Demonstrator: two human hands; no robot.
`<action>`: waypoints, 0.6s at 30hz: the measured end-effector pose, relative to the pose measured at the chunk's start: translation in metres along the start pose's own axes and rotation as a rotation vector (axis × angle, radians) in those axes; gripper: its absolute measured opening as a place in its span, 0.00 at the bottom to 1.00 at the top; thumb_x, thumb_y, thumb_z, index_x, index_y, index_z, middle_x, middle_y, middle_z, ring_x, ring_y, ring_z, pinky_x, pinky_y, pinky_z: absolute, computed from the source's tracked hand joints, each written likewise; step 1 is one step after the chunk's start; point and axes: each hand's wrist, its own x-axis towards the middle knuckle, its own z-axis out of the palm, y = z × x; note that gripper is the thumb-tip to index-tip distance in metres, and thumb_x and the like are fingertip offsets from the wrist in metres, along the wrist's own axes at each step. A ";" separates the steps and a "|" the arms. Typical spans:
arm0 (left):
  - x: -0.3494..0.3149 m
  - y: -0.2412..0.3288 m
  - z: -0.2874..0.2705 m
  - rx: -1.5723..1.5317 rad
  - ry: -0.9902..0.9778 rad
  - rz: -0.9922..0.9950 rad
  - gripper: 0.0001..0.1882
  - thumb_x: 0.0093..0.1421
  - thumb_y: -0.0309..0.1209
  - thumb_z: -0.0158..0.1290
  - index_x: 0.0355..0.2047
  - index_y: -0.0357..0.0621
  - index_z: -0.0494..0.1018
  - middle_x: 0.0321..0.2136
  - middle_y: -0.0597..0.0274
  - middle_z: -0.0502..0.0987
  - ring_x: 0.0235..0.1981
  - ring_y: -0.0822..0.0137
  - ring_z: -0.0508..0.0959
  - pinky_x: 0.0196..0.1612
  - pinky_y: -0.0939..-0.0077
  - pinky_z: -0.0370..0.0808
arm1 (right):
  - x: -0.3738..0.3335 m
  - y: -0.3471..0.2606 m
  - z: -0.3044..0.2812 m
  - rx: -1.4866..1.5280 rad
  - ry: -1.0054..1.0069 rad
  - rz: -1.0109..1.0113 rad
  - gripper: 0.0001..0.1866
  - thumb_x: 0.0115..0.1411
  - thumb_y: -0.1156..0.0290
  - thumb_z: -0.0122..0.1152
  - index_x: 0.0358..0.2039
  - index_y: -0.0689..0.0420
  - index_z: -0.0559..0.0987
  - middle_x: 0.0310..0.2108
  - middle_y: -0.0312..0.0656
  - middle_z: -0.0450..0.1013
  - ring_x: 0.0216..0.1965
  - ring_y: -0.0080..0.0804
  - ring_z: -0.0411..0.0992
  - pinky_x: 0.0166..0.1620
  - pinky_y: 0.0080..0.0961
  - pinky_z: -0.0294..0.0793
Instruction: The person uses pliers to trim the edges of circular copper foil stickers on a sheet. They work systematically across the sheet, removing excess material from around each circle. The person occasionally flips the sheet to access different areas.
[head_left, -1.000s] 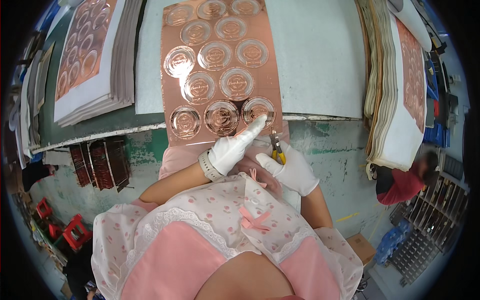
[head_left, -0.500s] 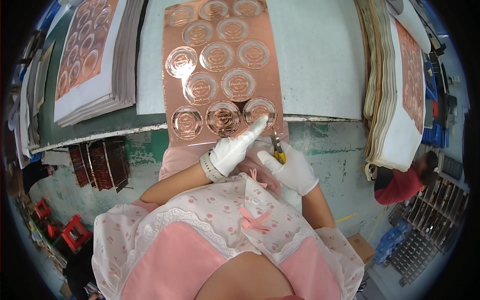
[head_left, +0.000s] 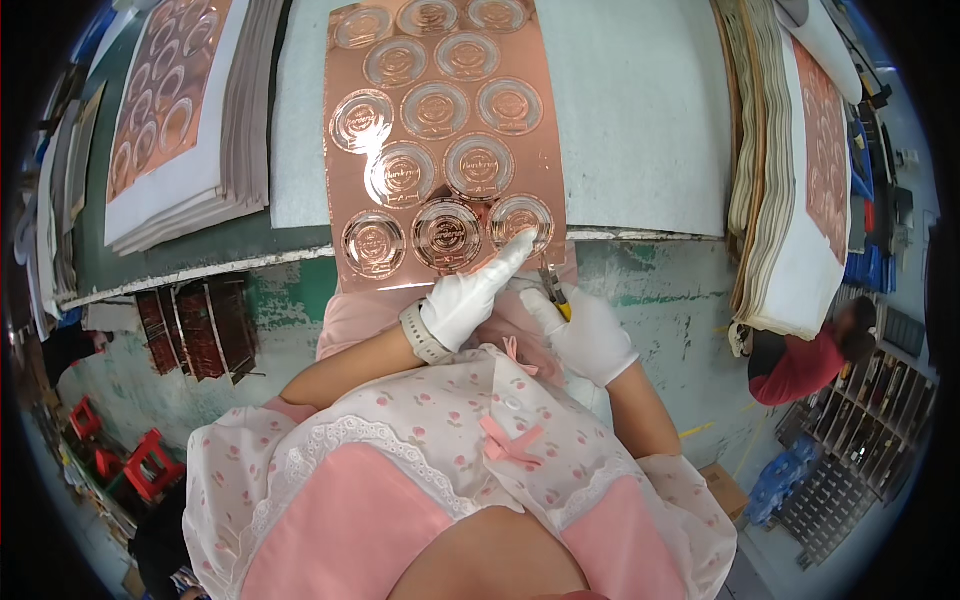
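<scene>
A shiny copper-coloured sheet (head_left: pixel 350 195) embossed with several round medallions lies with its near edge hanging past the table front. My left hand (head_left: pixel 470 300), in a white glove and with a watch band at the wrist, grips that near edge. One finger stretches over the top, onto the near-right medallion (head_left: pixel 522 215); the fingers under the sheet are hidden. In my gloved right hand (head_left: pixel 590 335) are small pliers (head_left: pixel 556 292) with yellow-and-black handles. Their jaws point away from me, at the sheet's near edge just right of my left fingertip; whether they touch it I cannot tell.
Pale paper (head_left: pixel 640 150) covers the table under the sheet. Thick paper stacks stand at left (head_left: pixel 245 120) and right (head_left: pixel 760 180), each with a copper-coloured sheet on it. Red stools (head_left: pixel 153 463) are at lower left. Another person in a red top (head_left: pixel 800 370) is at far right.
The pliers have turned slightly, their jaws tipping left, and my right hand has shifted a little to the right. My left hand stays in place on the sheet.
</scene>
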 end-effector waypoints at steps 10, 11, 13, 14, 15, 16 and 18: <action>0.002 0.005 -0.001 0.044 0.076 0.010 0.34 0.50 0.18 0.45 0.59 0.46 0.54 0.36 0.53 0.73 0.26 0.62 0.75 0.28 0.74 0.73 | -0.005 0.004 -0.004 0.110 -0.028 -0.065 0.29 0.54 0.47 0.53 0.33 0.67 0.73 0.23 0.55 0.72 0.29 0.51 0.73 0.31 0.34 0.71; 0.002 0.003 0.001 0.041 0.114 0.050 0.34 0.50 0.18 0.46 0.59 0.45 0.55 0.32 0.53 0.75 0.23 0.63 0.75 0.26 0.74 0.73 | -0.005 0.007 -0.001 0.119 -0.016 -0.061 0.28 0.54 0.47 0.53 0.32 0.67 0.73 0.22 0.55 0.72 0.29 0.51 0.73 0.31 0.34 0.71; 0.003 0.002 0.000 0.036 0.091 0.024 0.33 0.50 0.18 0.46 0.59 0.45 0.55 0.32 0.53 0.75 0.22 0.63 0.76 0.26 0.74 0.73 | -0.003 0.010 0.003 0.140 0.009 -0.054 0.28 0.54 0.47 0.53 0.32 0.67 0.72 0.22 0.55 0.72 0.28 0.51 0.73 0.31 0.34 0.70; 0.003 0.004 -0.002 0.035 0.066 -0.010 0.33 0.50 0.18 0.46 0.59 0.45 0.55 0.33 0.53 0.75 0.23 0.63 0.76 0.26 0.74 0.74 | -0.002 0.008 0.002 0.102 0.004 -0.031 0.26 0.54 0.50 0.54 0.32 0.66 0.73 0.21 0.52 0.72 0.26 0.45 0.72 0.29 0.32 0.69; 0.003 0.008 -0.004 0.034 0.042 -0.045 0.33 0.50 0.18 0.46 0.59 0.45 0.55 0.35 0.52 0.75 0.24 0.63 0.76 0.27 0.74 0.74 | -0.002 0.004 -0.001 0.064 -0.001 -0.008 0.24 0.55 0.52 0.54 0.33 0.66 0.73 0.21 0.49 0.72 0.24 0.39 0.71 0.28 0.31 0.68; 0.003 0.012 -0.006 0.032 0.017 -0.078 0.33 0.50 0.18 0.46 0.59 0.44 0.55 0.36 0.52 0.75 0.24 0.63 0.76 0.27 0.74 0.74 | -0.002 0.001 -0.003 0.026 -0.006 0.015 0.22 0.56 0.54 0.55 0.34 0.65 0.74 0.21 0.46 0.72 0.22 0.32 0.70 0.27 0.29 0.67; 0.003 0.008 -0.003 0.102 0.104 0.015 0.33 0.51 0.18 0.46 0.59 0.44 0.55 0.38 0.52 0.75 0.25 0.63 0.77 0.28 0.74 0.74 | -0.001 0.001 -0.003 -0.003 0.002 0.012 0.26 0.55 0.50 0.54 0.31 0.66 0.72 0.21 0.53 0.71 0.26 0.45 0.72 0.29 0.33 0.69</action>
